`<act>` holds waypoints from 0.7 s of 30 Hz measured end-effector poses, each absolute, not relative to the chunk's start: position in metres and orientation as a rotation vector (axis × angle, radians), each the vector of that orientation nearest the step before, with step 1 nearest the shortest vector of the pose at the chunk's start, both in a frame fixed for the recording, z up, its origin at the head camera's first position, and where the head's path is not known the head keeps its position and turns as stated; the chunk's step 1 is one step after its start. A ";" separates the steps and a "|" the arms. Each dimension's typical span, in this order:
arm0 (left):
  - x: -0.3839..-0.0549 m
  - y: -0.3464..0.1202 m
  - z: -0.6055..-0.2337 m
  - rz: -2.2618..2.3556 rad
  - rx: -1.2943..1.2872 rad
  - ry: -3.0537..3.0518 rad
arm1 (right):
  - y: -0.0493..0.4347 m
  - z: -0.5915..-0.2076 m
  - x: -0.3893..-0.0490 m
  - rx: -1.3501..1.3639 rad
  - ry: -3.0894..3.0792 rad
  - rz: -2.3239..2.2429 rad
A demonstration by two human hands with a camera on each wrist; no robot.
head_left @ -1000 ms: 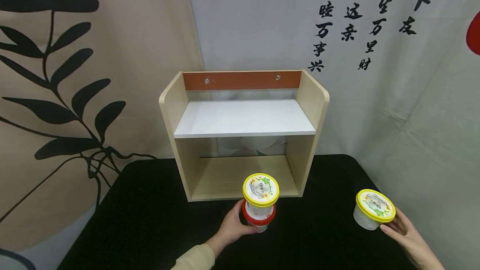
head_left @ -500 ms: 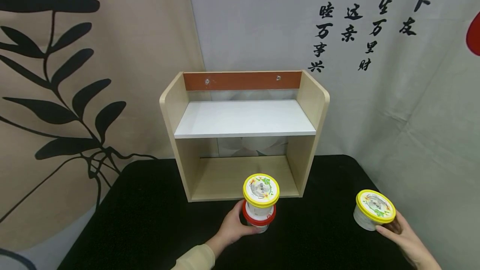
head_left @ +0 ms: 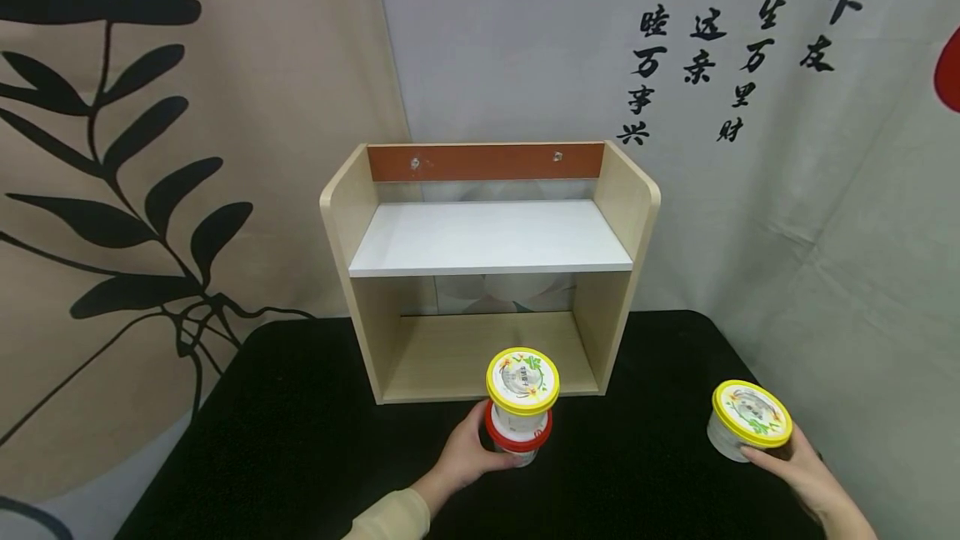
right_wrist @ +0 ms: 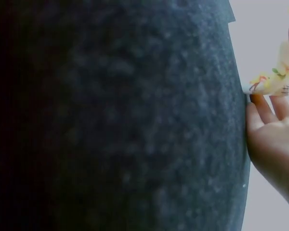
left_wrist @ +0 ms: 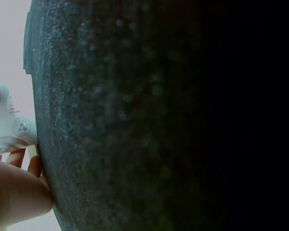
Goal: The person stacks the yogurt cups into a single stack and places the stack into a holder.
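Two lidded tubs stand stacked in front of the shelf in the head view: a yellow-lidded tub [head_left: 522, 382] on top of a red-lidded tub [head_left: 516, 440]. My left hand [head_left: 467, 455] holds the lower one, thumb across its near side; the far fingers are hidden. To the right, another yellow-lidded tub [head_left: 752, 413] with a flowered lid is in my right hand [head_left: 806, 473], its thumb along the near side. The left wrist view catches part of a white tub [left_wrist: 12, 120] beside the hand. Fingers [right_wrist: 267, 110] lie against the printed tub [right_wrist: 274, 82] in the right wrist view.
A small wooden shelf unit [head_left: 491, 267] with a white middle board and brown back rail stands behind the stack on a black-covered table [head_left: 285, 457]. Hanging cloth [head_left: 517, 40] with leaf prints and black writing surrounds the table's far sides.
My right hand has shifted left and its thumb has slid further along the near side of the yellow-lidded tub. The left hand and the stacked tubs have stayed in place.
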State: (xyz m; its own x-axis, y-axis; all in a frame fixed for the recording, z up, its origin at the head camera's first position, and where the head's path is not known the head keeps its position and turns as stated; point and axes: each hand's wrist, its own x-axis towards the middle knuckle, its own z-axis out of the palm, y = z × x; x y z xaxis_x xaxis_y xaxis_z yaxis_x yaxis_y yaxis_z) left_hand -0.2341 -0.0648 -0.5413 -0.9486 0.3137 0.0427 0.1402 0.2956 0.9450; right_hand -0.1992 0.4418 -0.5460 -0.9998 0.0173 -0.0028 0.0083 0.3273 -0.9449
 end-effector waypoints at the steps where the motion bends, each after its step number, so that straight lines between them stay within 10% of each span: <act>1: -0.234 -0.065 -0.541 1.728 0.427 2.405 | 0.442 -0.546 -0.200 -0.021 -2.548 1.823; 21: -0.234 -0.064 -0.542 1.718 0.409 2.413 | 0.435 -0.543 -0.206 -0.065 -2.529 1.790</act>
State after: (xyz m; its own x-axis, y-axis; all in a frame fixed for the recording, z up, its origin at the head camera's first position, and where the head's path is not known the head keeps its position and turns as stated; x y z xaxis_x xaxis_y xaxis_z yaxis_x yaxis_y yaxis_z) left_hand -0.2337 -0.0639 -0.5417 -0.9513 0.3063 0.0340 0.1324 0.3065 0.9426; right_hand -0.2064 0.4350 -0.5431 -0.9982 0.0589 0.0104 0.0098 0.3323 -0.9431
